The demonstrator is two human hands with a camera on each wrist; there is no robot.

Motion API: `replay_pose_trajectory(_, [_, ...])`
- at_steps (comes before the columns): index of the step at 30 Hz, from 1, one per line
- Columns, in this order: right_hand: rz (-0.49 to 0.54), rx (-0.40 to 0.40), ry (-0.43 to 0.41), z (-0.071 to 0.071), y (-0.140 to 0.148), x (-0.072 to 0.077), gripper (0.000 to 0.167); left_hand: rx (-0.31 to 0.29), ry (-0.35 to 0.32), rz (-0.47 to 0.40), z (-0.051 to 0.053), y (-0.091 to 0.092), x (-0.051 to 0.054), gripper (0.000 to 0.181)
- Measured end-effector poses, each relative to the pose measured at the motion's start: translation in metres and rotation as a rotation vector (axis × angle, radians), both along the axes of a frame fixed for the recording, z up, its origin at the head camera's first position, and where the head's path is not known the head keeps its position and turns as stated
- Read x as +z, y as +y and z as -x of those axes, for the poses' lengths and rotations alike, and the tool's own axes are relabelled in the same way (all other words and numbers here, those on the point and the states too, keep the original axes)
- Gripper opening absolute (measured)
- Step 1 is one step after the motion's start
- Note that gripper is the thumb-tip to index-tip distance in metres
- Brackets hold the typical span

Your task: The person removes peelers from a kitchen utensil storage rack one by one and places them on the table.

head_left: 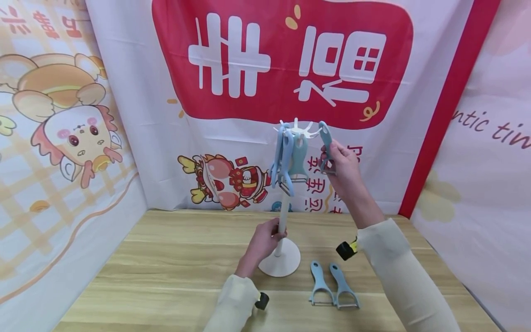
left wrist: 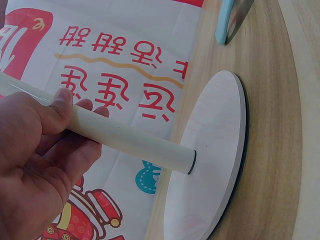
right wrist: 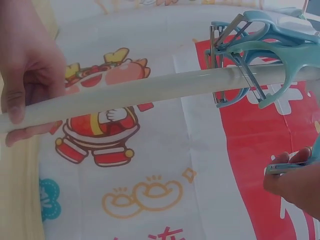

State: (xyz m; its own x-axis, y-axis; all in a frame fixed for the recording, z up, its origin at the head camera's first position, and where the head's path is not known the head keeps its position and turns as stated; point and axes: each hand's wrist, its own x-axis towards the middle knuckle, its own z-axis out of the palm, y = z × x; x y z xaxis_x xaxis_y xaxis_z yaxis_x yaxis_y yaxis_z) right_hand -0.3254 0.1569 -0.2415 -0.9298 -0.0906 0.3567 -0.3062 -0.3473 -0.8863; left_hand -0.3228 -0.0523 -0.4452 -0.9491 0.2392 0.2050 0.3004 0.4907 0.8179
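A tall white stand with a round base and a slim pole (head_left: 284,210) serves as the landmark on the pale wood-grain worktop (head_left: 174,258). The person's left hand (head_left: 265,240) curls its fingers round the pole, above the base. The right hand (head_left: 345,161) pinches a light-blue plastic Y-shaped peeler (head_left: 326,136) at the stand's upper right, its holed handle end beside a white hook tip; whether it is threaded cannot be told. Several bluish peelers (head_left: 299,157) hang from the stand's top, and two loose light-blue peelers (head_left: 317,275) lie right of its base, nearer the person. The step in hand seems to be hanging the pinched peeler; the next move calls for lining its hole up with the hook while steadying the pole.
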Motion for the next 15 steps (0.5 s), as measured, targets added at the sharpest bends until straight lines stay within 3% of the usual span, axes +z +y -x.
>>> replay_pose_trajectory(4, [0.011, 0.037, -0.002, -0.004, 0.004, -0.003, 0.023, 0.003, 0.005, -0.001, 0.000, 0.000, 0.000, 0.009])
replay_pose_trajectory(10, [-0.026, 0.036, -0.008, -0.009, 0.010, -0.010, 0.045, 0.004, 0.011, -0.008, 0.001, -0.001, -0.002, 0.008])
replay_pose_trajectory(15, [-0.044, 0.038, -0.011, -0.012, 0.016, -0.016, 0.047, 0.004, 0.011, -0.007, 0.001, -0.001, -0.001, 0.008])
